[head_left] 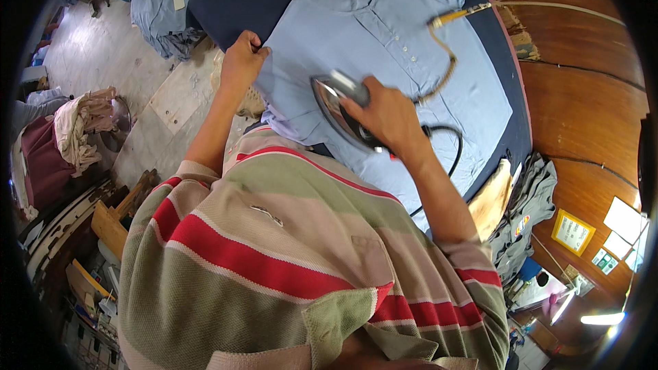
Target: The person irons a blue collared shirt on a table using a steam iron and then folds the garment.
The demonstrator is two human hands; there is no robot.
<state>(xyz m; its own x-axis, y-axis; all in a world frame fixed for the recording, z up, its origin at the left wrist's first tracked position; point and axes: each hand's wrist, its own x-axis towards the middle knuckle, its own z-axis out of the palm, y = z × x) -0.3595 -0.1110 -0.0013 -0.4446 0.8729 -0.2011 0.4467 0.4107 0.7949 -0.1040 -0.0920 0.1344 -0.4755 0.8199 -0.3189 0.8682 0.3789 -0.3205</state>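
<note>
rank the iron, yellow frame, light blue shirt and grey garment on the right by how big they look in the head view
1. Light blue shirt
2. Grey garment
3. Iron, partly covered by the right hand
4. Yellow frame

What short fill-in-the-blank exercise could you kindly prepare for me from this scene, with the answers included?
1. The person's right hand grips an ____ over the light blue garment.
2. At the garment's edge is the person's ____ hand.
3. Small, round, pale ____ run down the garment's front opening.
4. The frame on the brown wall has a ____ border.

Missing words: iron; left; buttons; yellow.
</note>
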